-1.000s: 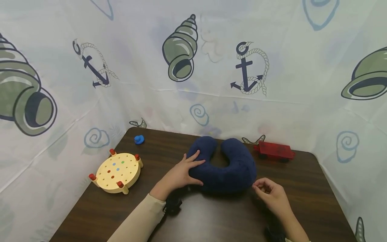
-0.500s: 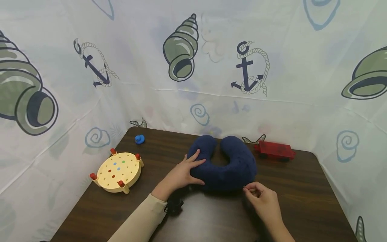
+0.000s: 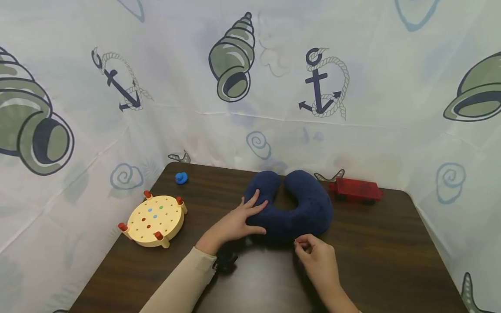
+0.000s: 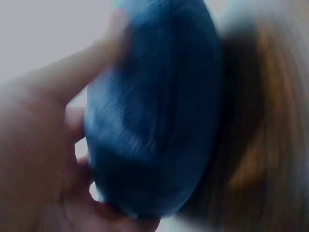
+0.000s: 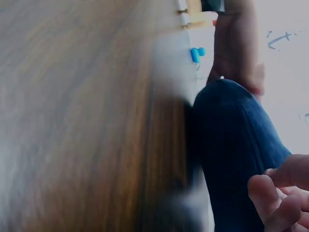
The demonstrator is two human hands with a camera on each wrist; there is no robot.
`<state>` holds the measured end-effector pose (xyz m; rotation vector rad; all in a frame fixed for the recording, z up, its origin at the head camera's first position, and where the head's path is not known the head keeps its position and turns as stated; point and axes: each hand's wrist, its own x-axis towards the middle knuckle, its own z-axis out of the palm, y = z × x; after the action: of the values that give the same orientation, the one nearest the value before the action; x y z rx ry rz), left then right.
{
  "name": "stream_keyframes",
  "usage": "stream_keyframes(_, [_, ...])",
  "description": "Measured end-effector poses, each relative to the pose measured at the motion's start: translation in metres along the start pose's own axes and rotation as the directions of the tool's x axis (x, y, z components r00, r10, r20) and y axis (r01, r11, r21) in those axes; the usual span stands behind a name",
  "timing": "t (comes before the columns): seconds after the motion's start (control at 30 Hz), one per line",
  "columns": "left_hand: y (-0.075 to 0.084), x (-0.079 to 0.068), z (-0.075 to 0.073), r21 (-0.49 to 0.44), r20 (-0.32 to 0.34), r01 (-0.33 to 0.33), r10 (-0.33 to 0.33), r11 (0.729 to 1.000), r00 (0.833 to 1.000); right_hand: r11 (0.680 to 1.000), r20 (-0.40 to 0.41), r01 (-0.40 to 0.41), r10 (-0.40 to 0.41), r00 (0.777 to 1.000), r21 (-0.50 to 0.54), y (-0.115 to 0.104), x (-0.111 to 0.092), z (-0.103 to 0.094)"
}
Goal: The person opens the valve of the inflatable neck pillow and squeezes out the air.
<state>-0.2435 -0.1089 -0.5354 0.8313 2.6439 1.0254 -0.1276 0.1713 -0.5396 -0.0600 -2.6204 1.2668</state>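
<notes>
One spread left grip (image 3: 236,220) across your pillow (image 3: 309,213), 9 o'clock | right grip (image 3: 318,255) pinching something tiny (image 3: 295,241), 6 o'clock | tension the seam (image 5: 252,137)

Left arm (image 3: 182,278), cream-sleeved down to the wrist, slants toward the far edge of the worktop (image 3: 399,252); left hand (image 3: 236,221) back side up, fingers fanned, thumb set well apart, the whole hand bent into a wide grip. Right forearm (image 3: 336,295), mostly bare, angles in toward the far and left edges; right hand (image 3: 318,261) has thumb and forefinger tips pinched, other fingers curled in. Hands near each other, apart, the right one farther from the far edge.
</notes>
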Motion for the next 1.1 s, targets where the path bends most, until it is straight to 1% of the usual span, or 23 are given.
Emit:
stream_keyframes(0.07, [-0.003,0.001,-0.001,-0.047,-0.012,-0.007,0.006,0.999,1.0,1.0,-0.015,0.018,-0.018,1.0,-0.014,-0.002,0.001,0.0])
stream_keyframes(0.13, [-0.005,0.002,0.0,-0.09,-0.052,-0.007,0.002,0.996,0.999,0.999,-0.035,0.037,-0.038,0.999,-0.017,-0.006,0.001,0.0])
stream_keyframes(0.23, [-0.003,0.004,0.005,-0.107,-0.119,0.01,-0.023,0.994,0.993,0.997,-0.057,0.07,-0.071,0.996,-0.023,-0.012,0.0,0.005])
stream_keyframes(0.3, [-0.001,0.005,0.007,-0.108,-0.138,0.021,-0.036,0.994,0.99,0.995,-0.066,0.1,-0.102,0.993,-0.029,-0.016,0.0,0.011])
stream_keyframes(0.4, [0.002,0.006,0.008,-0.099,-0.144,0.029,-0.043,0.995,0.989,0.987,-0.069,0.15,-0.154,0.986,-0.053,-0.021,0.0,0.022])
stream_keyframes(0.57, [0.005,0.005,0.006,-0.089,-0.154,0.034,-0.048,0.995,0.987,0.966,-0.102,0.235,-0.246,0.964,-0.106,-0.032,0.0,0.039])
stream_keyframes(0.77, [0.006,0.005,0.004,-0.094,-0.157,0.046,-0.06,0.995,0.986,0.934,-0.101,0.298,-0.321,0.942,-0.196,-0.049,-0.001,0.062])
stream_keyframes(0.93, [0.005,0.008,0.007,-0.097,-0.19,0.037,-0.054,0.995,0.98,0.923,-0.096,0.303,-0.332,0.938,-0.236,-0.062,0.001,0.076])
stream_keyframes(1.1, [0.002,0.009,0.01,-0.094,-0.245,0.054,-0.075,0.994,0.967,0.926,-0.084,0.288,-0.316,0.945,-0.244,-0.07,0.002,0.091])
